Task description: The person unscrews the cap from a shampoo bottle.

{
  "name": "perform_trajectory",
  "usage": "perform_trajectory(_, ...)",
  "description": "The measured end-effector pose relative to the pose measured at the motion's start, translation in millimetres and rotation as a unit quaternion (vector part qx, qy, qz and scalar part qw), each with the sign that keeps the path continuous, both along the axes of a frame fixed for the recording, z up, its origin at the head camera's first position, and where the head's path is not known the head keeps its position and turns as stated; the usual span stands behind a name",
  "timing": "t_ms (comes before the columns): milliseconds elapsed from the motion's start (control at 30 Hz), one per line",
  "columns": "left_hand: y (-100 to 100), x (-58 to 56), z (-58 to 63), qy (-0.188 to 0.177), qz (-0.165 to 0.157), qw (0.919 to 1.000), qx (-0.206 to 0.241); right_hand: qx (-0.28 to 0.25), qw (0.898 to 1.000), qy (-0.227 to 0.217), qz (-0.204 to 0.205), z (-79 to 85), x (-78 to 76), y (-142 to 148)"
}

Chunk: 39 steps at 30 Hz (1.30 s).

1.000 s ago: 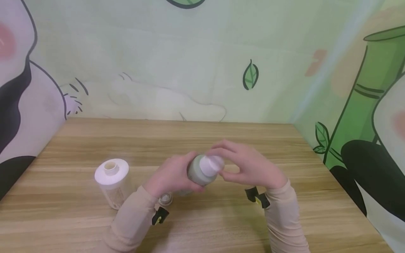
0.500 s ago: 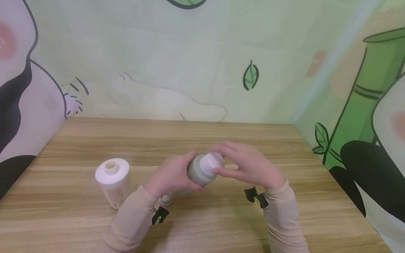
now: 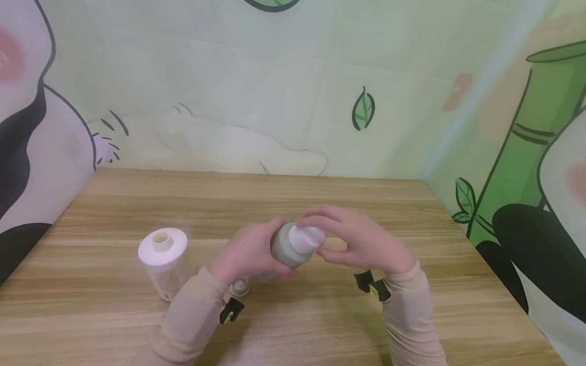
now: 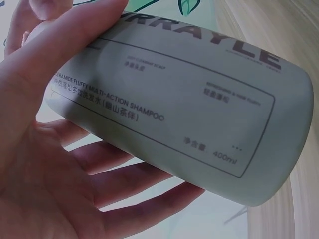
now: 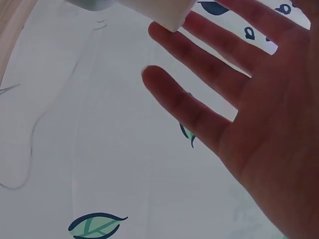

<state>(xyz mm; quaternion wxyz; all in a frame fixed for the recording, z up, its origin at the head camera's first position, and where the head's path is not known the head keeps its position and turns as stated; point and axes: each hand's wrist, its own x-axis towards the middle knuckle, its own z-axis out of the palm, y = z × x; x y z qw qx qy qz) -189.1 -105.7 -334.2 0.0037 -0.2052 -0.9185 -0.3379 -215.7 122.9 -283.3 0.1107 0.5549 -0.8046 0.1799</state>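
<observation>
My left hand (image 3: 249, 250) grips a pale grey-green shampoo bottle (image 4: 164, 107), tilted with its top to the upper right. Its printed front, marked 400ml, shows in the left wrist view. My right hand (image 3: 359, 240) is at the white cap (image 3: 303, 240) on the bottle's top, index finger across its upper side and thumb tip at its lower edge. In the right wrist view the cap (image 5: 167, 11) enters from the top edge, a fingertip touches its corner, and the lower fingers stretch out apart from it. The thumb is hidden there.
A white bottle (image 3: 164, 262) with an uncapped neck stands on the wooden table (image 3: 348, 325) at the left. A small round clear-and-white piece (image 3: 239, 286) lies beside my left wrist. Behind the table hangs a printed backdrop (image 3: 229, 91) with pandas and bamboo.
My right thumb was at the cap's lower edge, pressed onto its face half a second ago, and is now back at that edge. The left hand and bottle have hardly moved.
</observation>
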Motion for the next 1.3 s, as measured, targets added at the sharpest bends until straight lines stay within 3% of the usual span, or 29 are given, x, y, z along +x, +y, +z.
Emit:
perform_trajectory(300,0.4,-0.2,-0.9,0.005,-0.005,1.0000,-0.005,0.030,0.995,-0.028,-0.086,1.5,3.6,-2.3)
perform_trajectory(800,1.0,-0.9,-1.7,-0.003,-0.009,1.0000,-0.002,0.029,0.999,-0.023,-0.002,0.5,3.1,-6.6)
perform_trajectory(1133,1.4,0.2,0.1,0.007,-0.008,0.9999,-0.009,0.039,0.990,-0.097,-0.093,0.2,6.0,-5.4)
perform_trajectory(1300,1.7,0.6,0.4,0.008,-0.009,0.9999,-0.010,0.036,0.991,-0.097,-0.088,1.3,7.8,-3.4)
